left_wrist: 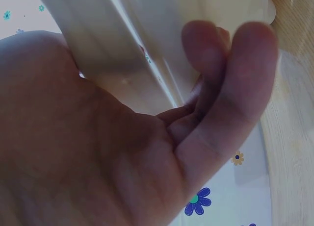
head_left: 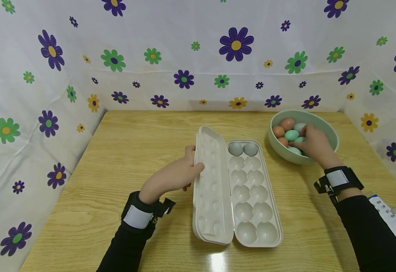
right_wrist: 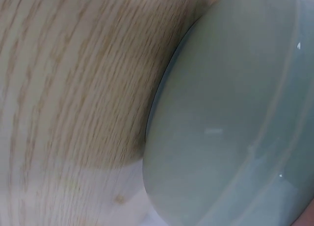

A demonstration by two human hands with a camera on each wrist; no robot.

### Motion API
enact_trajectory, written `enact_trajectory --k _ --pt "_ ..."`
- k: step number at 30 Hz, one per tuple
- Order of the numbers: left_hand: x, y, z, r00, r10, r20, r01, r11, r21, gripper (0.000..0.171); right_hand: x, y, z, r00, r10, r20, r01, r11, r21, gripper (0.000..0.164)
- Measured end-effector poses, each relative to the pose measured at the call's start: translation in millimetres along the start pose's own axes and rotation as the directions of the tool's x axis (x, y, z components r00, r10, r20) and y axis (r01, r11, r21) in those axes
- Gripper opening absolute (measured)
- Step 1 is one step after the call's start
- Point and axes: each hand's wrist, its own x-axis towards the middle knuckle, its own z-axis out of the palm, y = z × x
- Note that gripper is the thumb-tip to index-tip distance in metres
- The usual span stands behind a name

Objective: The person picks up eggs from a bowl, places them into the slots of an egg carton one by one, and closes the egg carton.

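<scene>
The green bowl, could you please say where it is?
In the head view, the green bowl stands on the right of the table, right of the egg carton, the right hand in it.

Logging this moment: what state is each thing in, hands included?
Egg carton: open, partly filled.
Lid: swung open, held.
Two grey eggs: seated in the carton's far row.
Bowl: upright, partly full.
Bowl's eggs: loose, grouped together.
Left hand: gripping the lid's edge.
Right hand: reaching into the bowl; grip unclear.
Card: print too small to read.

A glossy, pale green bowl fills the right side, standing on the wood-grained counter at left.
</scene>
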Motion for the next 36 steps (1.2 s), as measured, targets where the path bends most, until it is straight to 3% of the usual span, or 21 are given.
enact_trajectory --k 7,15,21,26,36 --pt "1.9 -1.4 1.0 1.000 0.005 -0.008 -0.005 1.000 -0.001 0.062 2.2 3.6 2.0 0.998 -0.057 -0.034 0.058 0.998 0.031 0.047" --pt "2.3 -0.8 0.8 1.000 0.014 -0.004 -0.014 1.000 -0.005 0.062 0.3 1.2 1.9 0.994 -0.070 -0.080 0.071 0.997 0.018 0.045" --pt "2.3 -0.8 1.0 1.000 0.015 -0.007 -0.015 1.000 -0.009 0.061 -0.4 -0.1 2.8 0.982 -0.090 -0.166 0.094 0.995 0.017 0.042" --pt "3.0 -0.6 1.7 1.000 0.014 -0.005 -0.014 1.000 -0.014 0.060 0.0 -0.6 1.4 0.976 -0.106 -0.191 0.109 0.994 0.002 0.042" --pt "2.0 -1.0 1.9 1.000 0.002 -0.004 -0.002 1.000 0.000 0.062 -4.7 -18.2 -6.5 0.940 -0.219 -0.261 0.204 0.975 -0.083 0.045"
